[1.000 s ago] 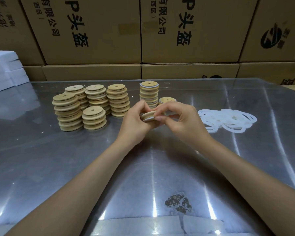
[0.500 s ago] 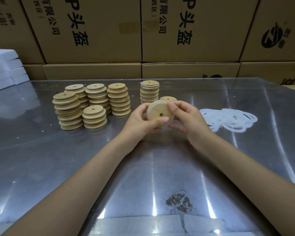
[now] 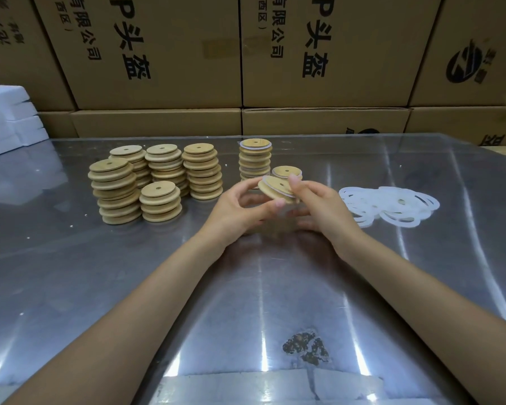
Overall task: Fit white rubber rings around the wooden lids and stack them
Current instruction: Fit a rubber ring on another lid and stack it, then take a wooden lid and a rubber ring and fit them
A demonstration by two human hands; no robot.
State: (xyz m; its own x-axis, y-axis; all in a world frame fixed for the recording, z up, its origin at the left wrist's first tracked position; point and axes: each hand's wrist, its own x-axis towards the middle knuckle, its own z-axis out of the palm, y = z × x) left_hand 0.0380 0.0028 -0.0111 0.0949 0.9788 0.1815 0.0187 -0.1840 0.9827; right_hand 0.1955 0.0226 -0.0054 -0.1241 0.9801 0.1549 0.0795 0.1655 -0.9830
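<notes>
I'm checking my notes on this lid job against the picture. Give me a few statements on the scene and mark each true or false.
1. Both hands hold one lid above the table. True: the left hand and right hand grip it from either side.
2. The loose rings lie left of the hands. False: they lie to the right.
3. The held lid lies flat on the table. False: it is tilted in the air.
4. The stack behind the hands shows white under its top lid. True.
5. The bare lid stacks stand on the cardboard boxes. False: they stand on the table, in front of the boxes.
</notes>
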